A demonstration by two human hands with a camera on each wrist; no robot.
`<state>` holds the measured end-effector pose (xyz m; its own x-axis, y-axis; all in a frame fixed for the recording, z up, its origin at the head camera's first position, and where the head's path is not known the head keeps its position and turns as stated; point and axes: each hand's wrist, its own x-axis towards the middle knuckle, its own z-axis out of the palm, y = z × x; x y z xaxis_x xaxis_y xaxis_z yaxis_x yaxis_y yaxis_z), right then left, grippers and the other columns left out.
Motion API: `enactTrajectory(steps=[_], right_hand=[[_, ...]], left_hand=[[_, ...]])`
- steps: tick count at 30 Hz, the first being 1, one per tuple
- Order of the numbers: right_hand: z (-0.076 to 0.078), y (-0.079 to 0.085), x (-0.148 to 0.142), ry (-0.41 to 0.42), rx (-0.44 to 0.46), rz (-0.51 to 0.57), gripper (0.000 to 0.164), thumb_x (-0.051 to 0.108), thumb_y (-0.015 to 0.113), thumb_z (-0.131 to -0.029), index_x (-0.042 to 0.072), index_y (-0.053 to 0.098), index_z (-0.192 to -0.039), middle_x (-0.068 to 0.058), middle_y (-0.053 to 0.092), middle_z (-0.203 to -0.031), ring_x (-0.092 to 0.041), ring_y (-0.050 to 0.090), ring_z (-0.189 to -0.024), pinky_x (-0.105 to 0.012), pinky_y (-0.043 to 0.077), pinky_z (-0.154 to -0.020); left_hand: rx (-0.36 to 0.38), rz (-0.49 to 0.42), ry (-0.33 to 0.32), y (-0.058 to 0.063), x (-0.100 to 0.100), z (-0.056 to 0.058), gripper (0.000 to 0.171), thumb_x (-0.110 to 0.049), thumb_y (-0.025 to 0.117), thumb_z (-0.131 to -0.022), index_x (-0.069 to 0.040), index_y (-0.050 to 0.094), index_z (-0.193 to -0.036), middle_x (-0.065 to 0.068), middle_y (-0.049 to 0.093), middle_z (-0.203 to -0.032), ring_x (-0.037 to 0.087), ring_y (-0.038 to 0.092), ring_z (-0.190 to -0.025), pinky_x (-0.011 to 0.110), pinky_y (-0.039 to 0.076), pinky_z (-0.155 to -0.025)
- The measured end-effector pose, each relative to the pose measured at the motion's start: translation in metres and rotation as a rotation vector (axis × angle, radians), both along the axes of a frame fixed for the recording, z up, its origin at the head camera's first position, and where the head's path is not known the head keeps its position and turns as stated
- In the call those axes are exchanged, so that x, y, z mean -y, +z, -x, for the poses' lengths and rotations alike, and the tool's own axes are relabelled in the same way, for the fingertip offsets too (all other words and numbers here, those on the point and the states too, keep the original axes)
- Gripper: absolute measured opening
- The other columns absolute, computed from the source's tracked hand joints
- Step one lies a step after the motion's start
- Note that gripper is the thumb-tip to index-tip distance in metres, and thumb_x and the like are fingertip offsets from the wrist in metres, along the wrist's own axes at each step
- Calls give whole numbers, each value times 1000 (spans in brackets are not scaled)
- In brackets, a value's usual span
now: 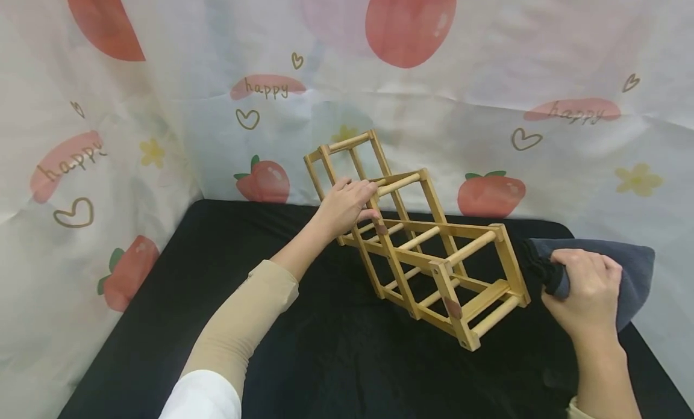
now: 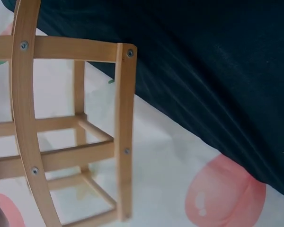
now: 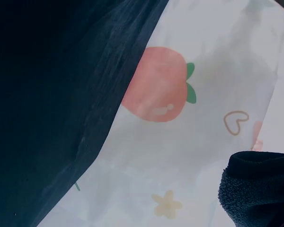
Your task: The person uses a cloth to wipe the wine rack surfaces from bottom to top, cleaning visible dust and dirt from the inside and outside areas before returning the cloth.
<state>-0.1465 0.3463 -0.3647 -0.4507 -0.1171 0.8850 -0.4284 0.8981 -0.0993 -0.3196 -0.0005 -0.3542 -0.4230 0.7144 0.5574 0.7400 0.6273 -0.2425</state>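
Observation:
A stepped light-wood rack of slats and round dowels (image 1: 472,247) sits at a slant over the black tabletop, its tall end toward the back left. My left hand (image 1: 347,205) grips one of its upright slats near the middle, thumb on the near side. Posts and screw heads of the rack (image 2: 125,118) fill the left part of the left wrist view. To the right of the rack, my right hand (image 1: 588,289) holds a bunched dark blue-grey cloth (image 1: 635,274). Part of the cloth (image 3: 255,189) shows at the right wrist view's lower right corner.
Black cloth (image 1: 303,353) covers the table. A pale curtain (image 1: 347,82) printed with fruit, hearts and "happy" hangs behind the table and along its sides, close to the rack's tall end.

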Motion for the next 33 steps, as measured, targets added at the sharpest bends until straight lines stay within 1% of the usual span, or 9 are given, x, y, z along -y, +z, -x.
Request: enactTrajectory(steps=[2, 5, 7, 11, 13, 18, 26, 29, 33], right_hand=[[1, 0, -2, -6, 7, -6, 31, 19, 43, -70, -7, 51, -84, -25, 54, -78, -46, 44, -79, -59, 24, -76], [2, 0, -6, -17, 1, 0, 30, 20, 43, -71, -7, 52, -82, -25, 54, -77, -45, 44, -77, -59, 24, -76], [3, 0, -8, -24, 1, 2, 30, 19, 43, -71, -7, 51, -82, -25, 54, -77, -46, 44, -77, -59, 24, -77], [3, 0, -13, -25, 3, 9, 28, 17, 44, -69, -7, 51, -82, -25, 53, -77, -47, 43, -76, -59, 24, -77], [3, -1, -15, -27, 6, 11, 29, 17, 43, -68, -7, 51, -82, -25, 53, -77, -47, 43, -76, -59, 24, -77], [4, -2, -19, -41, 2, 13, 30, 19, 42, -69, -7, 51, -82, -25, 53, -77, -46, 43, -76, -59, 25, -77], [4, -3, -22, -36, 2, 19, 32, 21, 41, -69, -7, 51, -82, -25, 53, -77, -46, 42, -76, -59, 24, -77], [3, -3, -23, -35, 2, 19, 32, 20, 41, -69, -7, 50, -83, -26, 52, -77, -47, 42, -76, -59, 23, -76], [2, -3, -24, -39, -3, 17, 31, 20, 41, -70, -7, 50, -83, -26, 52, -77, -47, 42, -75, -59, 24, -76]], left_hand=[[-53, -28, 18, -3, 1, -2, 54, -50, 52, -79, -7, 51, -113, 4, 58, -99, 17, 55, -85, 33, 35, -86], [-117, -73, 39, -6, 2, -5, 54, -52, 52, -78, -7, 52, -108, 5, 59, -98, 18, 56, -85, 31, 37, -81], [-155, -106, 55, -7, 2, -7, 52, -54, 50, -78, -8, 52, -103, 5, 60, -96, 17, 57, -84, 31, 38, -78], [-215, -141, 95, -8, -3, -11, 52, -58, 43, -80, -9, 50, -95, 3, 58, -87, 16, 57, -74, 30, 38, -73], [-242, -138, 128, -8, -6, -13, 52, -59, 40, -82, -10, 48, -95, 2, 53, -80, 15, 53, -68, 30, 36, -70], [-325, -112, 199, -7, -13, -19, 53, -61, 42, -82, -9, 47, -92, 1, 49, -73, 15, 48, -60, 29, 32, -64], [-443, -117, 239, -4, -21, -27, 53, -63, 40, -81, -11, 49, -83, 0, 47, -66, 13, 48, -51, 26, 31, -56], [-454, -109, 255, -3, -24, -29, 53, -64, 38, -82, -11, 48, -80, 0, 45, -63, 12, 45, -47, 26, 31, -54], [-422, -97, 273, -1, -28, -31, 51, -62, 38, -84, -12, 47, -79, -1, 43, -61, 12, 41, -46, 27, 29, -54]])
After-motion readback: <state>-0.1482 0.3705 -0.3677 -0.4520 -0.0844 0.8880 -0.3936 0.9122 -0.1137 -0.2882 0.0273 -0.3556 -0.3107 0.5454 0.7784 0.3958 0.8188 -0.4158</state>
